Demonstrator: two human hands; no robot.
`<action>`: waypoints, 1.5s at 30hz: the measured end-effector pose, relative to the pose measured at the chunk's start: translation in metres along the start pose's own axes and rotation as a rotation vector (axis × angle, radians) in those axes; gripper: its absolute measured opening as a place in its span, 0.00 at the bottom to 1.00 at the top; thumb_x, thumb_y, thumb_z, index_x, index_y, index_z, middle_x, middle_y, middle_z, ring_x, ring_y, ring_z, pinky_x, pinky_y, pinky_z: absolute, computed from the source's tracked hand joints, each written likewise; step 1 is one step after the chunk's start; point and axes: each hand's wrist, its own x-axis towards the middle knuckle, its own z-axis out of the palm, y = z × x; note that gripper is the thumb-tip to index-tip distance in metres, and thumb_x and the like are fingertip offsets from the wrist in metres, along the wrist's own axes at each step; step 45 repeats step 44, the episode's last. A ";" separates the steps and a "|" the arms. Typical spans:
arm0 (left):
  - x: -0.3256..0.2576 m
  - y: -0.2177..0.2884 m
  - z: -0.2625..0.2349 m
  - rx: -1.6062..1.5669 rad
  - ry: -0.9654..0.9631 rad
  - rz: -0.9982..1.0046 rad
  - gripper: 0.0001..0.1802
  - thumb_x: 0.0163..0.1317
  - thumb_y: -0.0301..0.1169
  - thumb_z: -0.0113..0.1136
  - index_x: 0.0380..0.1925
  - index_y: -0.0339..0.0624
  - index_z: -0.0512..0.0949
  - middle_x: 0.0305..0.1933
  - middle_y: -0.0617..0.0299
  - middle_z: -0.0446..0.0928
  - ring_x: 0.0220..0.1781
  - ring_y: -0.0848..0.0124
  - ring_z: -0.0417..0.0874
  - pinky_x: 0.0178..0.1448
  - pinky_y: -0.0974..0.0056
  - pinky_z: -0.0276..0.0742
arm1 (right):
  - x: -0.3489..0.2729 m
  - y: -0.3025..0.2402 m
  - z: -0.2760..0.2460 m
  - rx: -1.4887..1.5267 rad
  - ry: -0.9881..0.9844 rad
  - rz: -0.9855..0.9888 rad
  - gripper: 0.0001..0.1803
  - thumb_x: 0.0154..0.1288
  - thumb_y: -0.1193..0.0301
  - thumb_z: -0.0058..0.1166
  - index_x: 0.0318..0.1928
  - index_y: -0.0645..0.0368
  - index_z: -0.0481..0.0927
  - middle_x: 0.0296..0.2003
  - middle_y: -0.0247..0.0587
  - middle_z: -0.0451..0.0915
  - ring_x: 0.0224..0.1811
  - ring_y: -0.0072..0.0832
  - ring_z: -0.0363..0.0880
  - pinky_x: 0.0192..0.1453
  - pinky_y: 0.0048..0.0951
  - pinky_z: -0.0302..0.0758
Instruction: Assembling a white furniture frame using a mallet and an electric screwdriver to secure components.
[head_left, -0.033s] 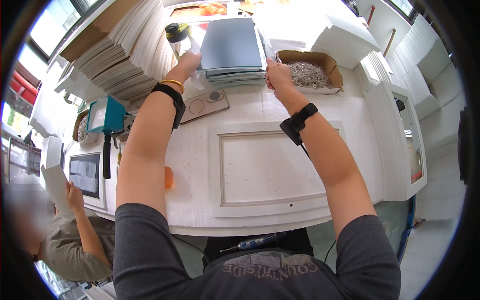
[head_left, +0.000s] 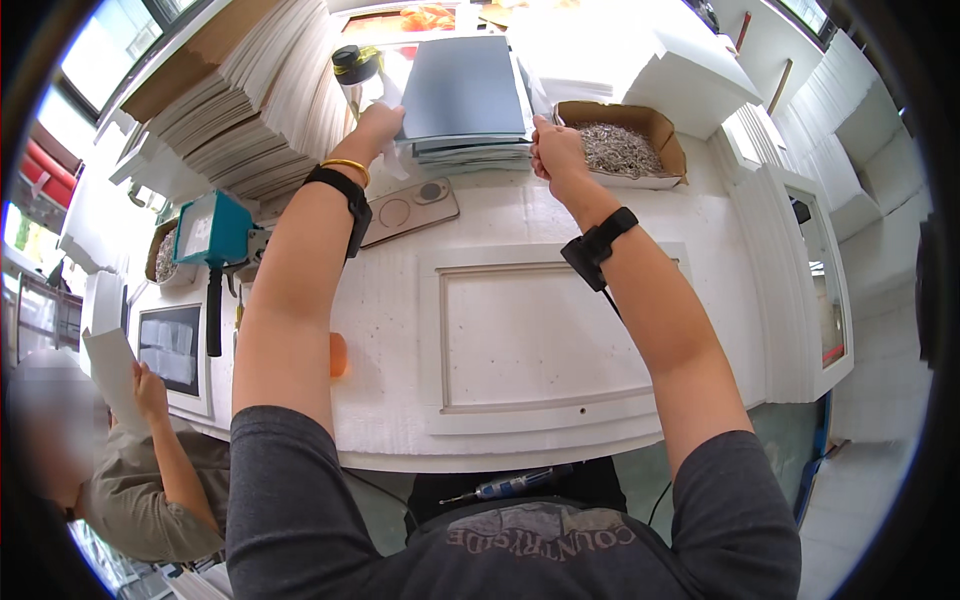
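Observation:
At the far side of the table, a smooth grey sheet (head_left: 462, 88) tops a stack of similar thin sheets (head_left: 475, 158) with pale film or paper between them. My left hand (head_left: 378, 130) is closed at the near left corner of that grey sheet. My right hand (head_left: 560, 152) has its fingers curled at the near right corner; its fingertips are partly hidden. A white picture frame (head_left: 560, 420) lies flat on the table nearer to me. A phone (head_left: 415, 208) rests beneath my left wrist, and a black-lidded bottle (head_left: 355, 75) stands beside the left hand.
A cardboard box of small metal pieces (head_left: 625, 150) sits right of the stack. Tall piles of frames (head_left: 250, 100) stand at left, near a teal tool (head_left: 215, 230). An electric screwdriver (head_left: 515, 485) lies on my lap. A co-worker (head_left: 160, 480) holds a white board at left.

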 end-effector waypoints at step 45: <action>-0.001 0.070 -0.016 0.570 0.084 0.031 0.21 0.61 0.48 0.49 0.42 0.44 0.78 0.44 0.53 0.78 0.48 0.61 0.79 0.50 0.61 0.73 | 0.014 -0.029 -0.009 0.268 -0.094 -0.015 0.12 0.65 0.67 0.45 0.29 0.63 0.74 0.22 0.35 0.76 0.18 0.18 0.71 0.20 0.18 0.70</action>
